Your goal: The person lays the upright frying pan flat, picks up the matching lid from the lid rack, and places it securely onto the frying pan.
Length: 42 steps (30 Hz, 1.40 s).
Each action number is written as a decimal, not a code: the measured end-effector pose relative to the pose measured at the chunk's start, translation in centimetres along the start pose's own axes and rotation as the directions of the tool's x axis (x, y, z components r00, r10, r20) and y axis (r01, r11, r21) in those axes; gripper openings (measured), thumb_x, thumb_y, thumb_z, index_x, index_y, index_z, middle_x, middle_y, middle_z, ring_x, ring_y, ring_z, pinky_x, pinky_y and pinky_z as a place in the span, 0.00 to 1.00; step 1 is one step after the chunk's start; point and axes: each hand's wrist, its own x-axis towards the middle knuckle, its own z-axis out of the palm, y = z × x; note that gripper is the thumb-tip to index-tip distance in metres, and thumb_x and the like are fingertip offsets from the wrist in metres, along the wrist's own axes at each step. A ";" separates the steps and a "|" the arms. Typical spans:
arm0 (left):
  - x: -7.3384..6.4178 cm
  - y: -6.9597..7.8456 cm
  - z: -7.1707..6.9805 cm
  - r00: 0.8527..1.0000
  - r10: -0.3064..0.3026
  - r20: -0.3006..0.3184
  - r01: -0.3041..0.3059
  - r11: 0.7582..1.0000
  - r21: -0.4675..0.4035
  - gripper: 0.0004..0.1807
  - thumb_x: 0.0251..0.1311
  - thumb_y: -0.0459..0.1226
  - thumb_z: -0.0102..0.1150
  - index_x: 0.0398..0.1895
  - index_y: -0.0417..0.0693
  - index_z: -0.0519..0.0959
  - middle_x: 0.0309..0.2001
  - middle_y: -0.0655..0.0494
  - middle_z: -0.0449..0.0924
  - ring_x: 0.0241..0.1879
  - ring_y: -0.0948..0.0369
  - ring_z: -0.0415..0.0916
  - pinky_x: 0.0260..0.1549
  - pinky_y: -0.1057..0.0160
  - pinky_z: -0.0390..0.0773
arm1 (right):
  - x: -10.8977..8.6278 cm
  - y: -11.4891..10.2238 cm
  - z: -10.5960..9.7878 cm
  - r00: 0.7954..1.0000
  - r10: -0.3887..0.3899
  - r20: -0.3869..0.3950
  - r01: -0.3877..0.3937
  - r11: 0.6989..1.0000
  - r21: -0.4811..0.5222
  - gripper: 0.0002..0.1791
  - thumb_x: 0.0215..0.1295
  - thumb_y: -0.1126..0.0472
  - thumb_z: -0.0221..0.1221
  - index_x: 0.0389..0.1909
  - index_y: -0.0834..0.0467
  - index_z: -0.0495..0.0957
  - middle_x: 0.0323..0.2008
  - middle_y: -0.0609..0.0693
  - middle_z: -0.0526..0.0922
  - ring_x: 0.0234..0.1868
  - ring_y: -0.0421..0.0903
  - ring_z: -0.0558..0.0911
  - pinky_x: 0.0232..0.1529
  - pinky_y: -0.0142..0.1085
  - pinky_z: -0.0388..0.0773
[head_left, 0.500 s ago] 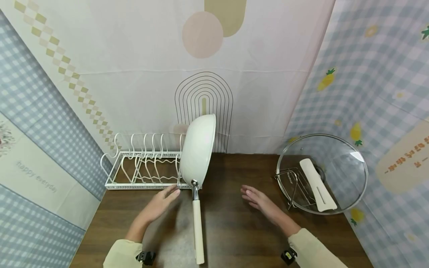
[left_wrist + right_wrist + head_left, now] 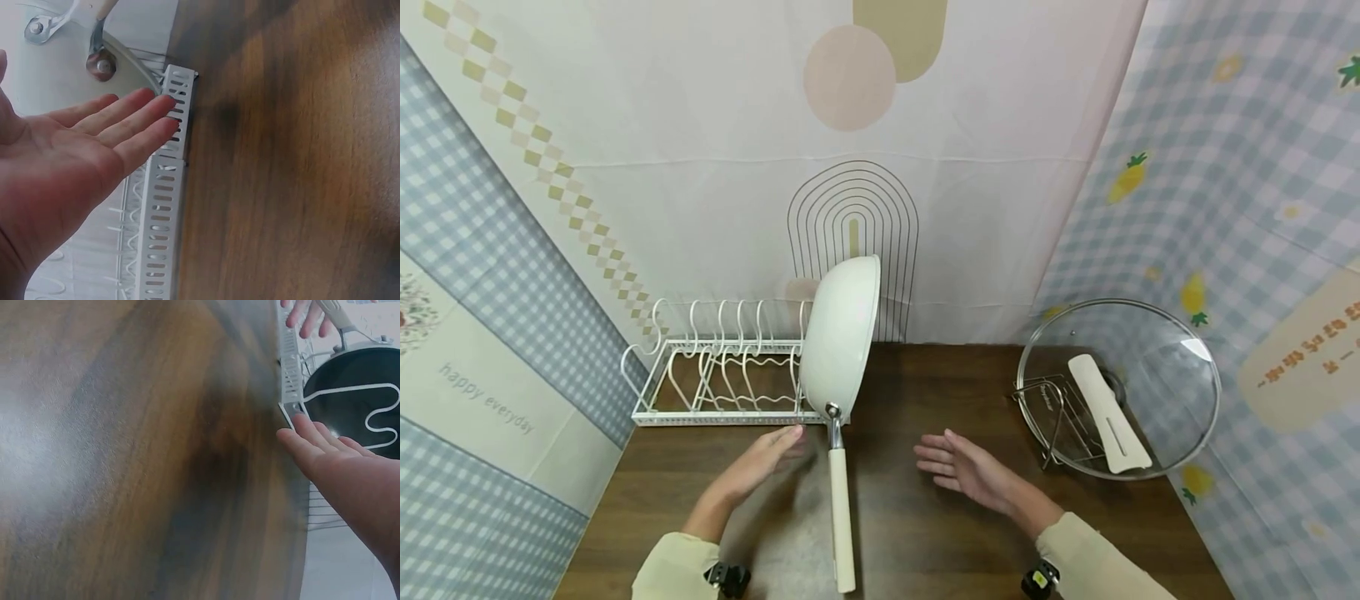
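Note:
A white pan (image 2: pixel 841 333) stands on edge in the right end of a white wire dish rack (image 2: pixel 700 417). Its long cream handle (image 2: pixel 842 525) points toward me, and its dark inside (image 2: pixel 350 412) shows in the right wrist view. My left hand (image 2: pixel 758 465) is just left of the handle, fingers extended and holding nothing, close to the rack's front edge. To the right of the handle, my right hand (image 2: pixel 970 471) is held out over the table with spread fingers, palm facing left and nothing in it.
At the right, a large glass lid (image 2: pixel 1172 392) with a long white grip (image 2: pixel 1108 417) leans in a dark wire stand (image 2: pixel 1060 408). The brown wooden table (image 2: pixel 917 542) meets a patterned cloth wall (image 2: pixel 985 208) behind, with checked cloth on both sides.
My right hand has moved left toward the pan and its fingers have spread. The left hand has shifted slightly toward me, away from the rack. Pan, rack and lid are unmoved.

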 end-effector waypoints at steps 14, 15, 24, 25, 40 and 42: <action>0.1 -0.3 1.1 0.994 0.002 0.111 0.012 0.993 -0.118 0.39 0.74 0.56 0.31 0.72 0.31 0.52 0.69 0.28 0.56 0.67 0.34 0.59 0.66 0.38 0.59 | 0.1 2.2 1.4 0.997 0.026 0.076 -0.033 0.996 0.089 0.42 0.76 0.38 0.24 0.74 0.69 0.34 0.75 0.69 0.41 0.75 0.66 0.48 0.75 0.59 0.41; 0.2 -0.3 1.3 0.993 -0.001 0.114 0.016 0.992 -0.125 0.39 0.74 0.56 0.31 0.71 0.32 0.52 0.69 0.28 0.56 0.68 0.34 0.59 0.67 0.38 0.59 | 0.1 2.3 1.5 0.996 0.027 0.080 -0.034 0.995 0.093 0.42 0.76 0.39 0.24 0.74 0.69 0.34 0.75 0.69 0.41 0.75 0.66 0.48 0.75 0.59 0.41; 0.9 0.0 2.5 0.995 -0.028 0.099 0.049 0.975 -0.216 0.41 0.73 0.57 0.31 0.72 0.31 0.48 0.70 0.30 0.56 0.69 0.36 0.58 0.67 0.38 0.58 | 0.3 2.6 2.0 0.993 0.029 0.116 -0.045 0.990 0.136 0.43 0.75 0.37 0.22 0.74 0.69 0.34 0.75 0.68 0.42 0.75 0.66 0.48 0.75 0.58 0.41; 0.9 0.0 2.6 0.995 -0.028 0.100 0.049 0.975 -0.217 0.42 0.73 0.58 0.31 0.72 0.30 0.48 0.70 0.29 0.56 0.69 0.36 0.59 0.67 0.38 0.59 | 0.4 2.7 2.0 0.992 0.030 0.123 -0.047 0.989 0.138 0.43 0.75 0.37 0.22 0.74 0.69 0.34 0.75 0.67 0.41 0.75 0.66 0.47 0.75 0.58 0.41; 0.9 -0.1 3.9 0.992 -0.039 0.117 0.076 0.940 -0.333 0.44 0.73 0.57 0.35 0.70 0.24 0.46 0.70 0.24 0.53 0.69 0.38 0.59 0.63 0.45 0.69 | 2.4 3.5 3.7 0.970 0.050 0.239 -0.091 0.982 0.164 0.43 0.75 0.37 0.20 0.73 0.70 0.37 0.75 0.69 0.43 0.75 0.65 0.49 0.75 0.58 0.42; 0.9 -0.1 4.0 0.992 -0.040 0.123 0.081 0.932 -0.352 0.45 0.72 0.57 0.35 0.70 0.24 0.45 0.69 0.24 0.54 0.68 0.39 0.61 0.62 0.47 0.71 | 2.5 3.6 3.9 0.967 0.059 0.248 -0.102 0.981 0.165 0.44 0.74 0.37 0.20 0.73 0.71 0.38 0.74 0.69 0.43 0.75 0.65 0.49 0.75 0.58 0.42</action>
